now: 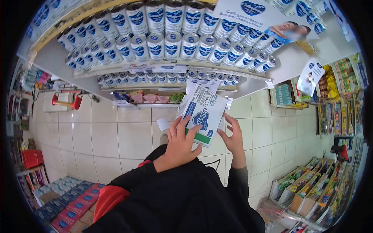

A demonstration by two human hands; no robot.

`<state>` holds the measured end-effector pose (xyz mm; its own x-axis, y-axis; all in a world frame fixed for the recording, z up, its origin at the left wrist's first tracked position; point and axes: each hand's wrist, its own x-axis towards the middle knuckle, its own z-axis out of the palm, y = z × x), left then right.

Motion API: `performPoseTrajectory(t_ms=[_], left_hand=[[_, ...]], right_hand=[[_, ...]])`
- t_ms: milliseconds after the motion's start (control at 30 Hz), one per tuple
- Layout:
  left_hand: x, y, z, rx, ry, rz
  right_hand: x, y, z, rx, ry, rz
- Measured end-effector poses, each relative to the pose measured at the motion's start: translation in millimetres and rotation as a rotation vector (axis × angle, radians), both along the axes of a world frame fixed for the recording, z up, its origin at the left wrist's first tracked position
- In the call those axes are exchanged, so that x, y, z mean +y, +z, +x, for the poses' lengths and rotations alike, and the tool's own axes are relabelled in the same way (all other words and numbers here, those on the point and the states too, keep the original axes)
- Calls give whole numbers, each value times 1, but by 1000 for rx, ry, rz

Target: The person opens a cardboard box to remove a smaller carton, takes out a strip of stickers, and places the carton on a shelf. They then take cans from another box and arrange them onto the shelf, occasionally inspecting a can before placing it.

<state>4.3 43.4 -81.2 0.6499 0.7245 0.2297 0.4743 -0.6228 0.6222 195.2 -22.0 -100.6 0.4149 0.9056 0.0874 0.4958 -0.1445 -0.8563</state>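
Note:
A white carton [215, 112] with a blue heart logo, the words "Collagen" and "TIN", and a green band lies at a slant in front of me. My left hand [178, 143], a ring on one finger, rests across its lower left part with the fingers spread. Beside the carton's right edge is my right hand [234, 139]. Its thumb and fingers are apart, the fingertips at or very near the edge. What supports the carton from below is hidden. Rows of white and blue cans [173, 46] stand on the shelf beyond it.
A lower shelf [171, 85] holds more cans, with pink packs [155, 98] beneath. A white card [162, 124] lies on the tiled floor [136, 136]. Stacked boxes [77, 209] are at lower left, a red-handled trolley [67, 101] at left, and product racks [311, 186] at right.

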Motion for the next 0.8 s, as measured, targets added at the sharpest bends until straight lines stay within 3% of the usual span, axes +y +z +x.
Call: performPoseTrajectory(t_ms=[100,167,233,300,433,633,800], left_hand=[[-7,4,9,176,24,28],[-9,6,16,228,12,30],[-8,9,21,310,57,1],[-8,6,23,334,85,21],[-8,9,29,291,184,54],[-30,5,45,237,389,123],[-36,2,52,244,487,184]], right_hand=[[0,4,-2,-95,-15,16],[3,9,2,-415,22,95],[8,5,13,-463,43,120],[13,-4,25,-688,246,207],[26,-18,47,-767,384,408],[41,-35,83,-627,676,618],[53,-37,92,-619,759,751]])
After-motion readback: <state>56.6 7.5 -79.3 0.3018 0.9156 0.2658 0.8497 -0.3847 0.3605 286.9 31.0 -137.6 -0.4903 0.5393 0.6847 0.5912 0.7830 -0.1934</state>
